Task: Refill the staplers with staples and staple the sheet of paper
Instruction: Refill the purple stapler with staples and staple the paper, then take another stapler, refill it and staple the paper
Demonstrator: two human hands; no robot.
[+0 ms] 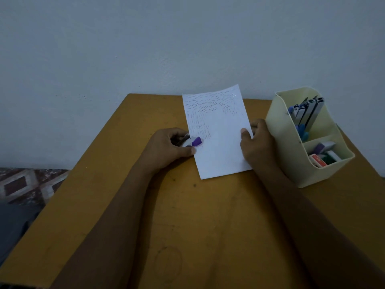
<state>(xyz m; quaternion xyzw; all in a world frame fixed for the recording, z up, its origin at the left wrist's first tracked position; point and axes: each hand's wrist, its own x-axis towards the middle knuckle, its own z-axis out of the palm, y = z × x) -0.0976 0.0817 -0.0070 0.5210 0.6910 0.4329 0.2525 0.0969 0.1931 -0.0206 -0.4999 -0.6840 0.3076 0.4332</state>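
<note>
"Where's the stapler?"

"My left grip (168, 147) is curled round the purple-and-white stapler (192, 141), its nose over the left edge of the sheet of paper (218, 147)."

"And the right?"

"My right grip (256, 142) pinches the sheet's right edge, thumb on top. The sheet is over the yellow worktop (187, 215), far end raised. The cream organizer (291, 163) stands just right, more staplers (308, 110) upright in its back compartment."

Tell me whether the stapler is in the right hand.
No, the left hand grips the purple stapler at the left edge of the paper, while the right hand holds its right edge.
</note>
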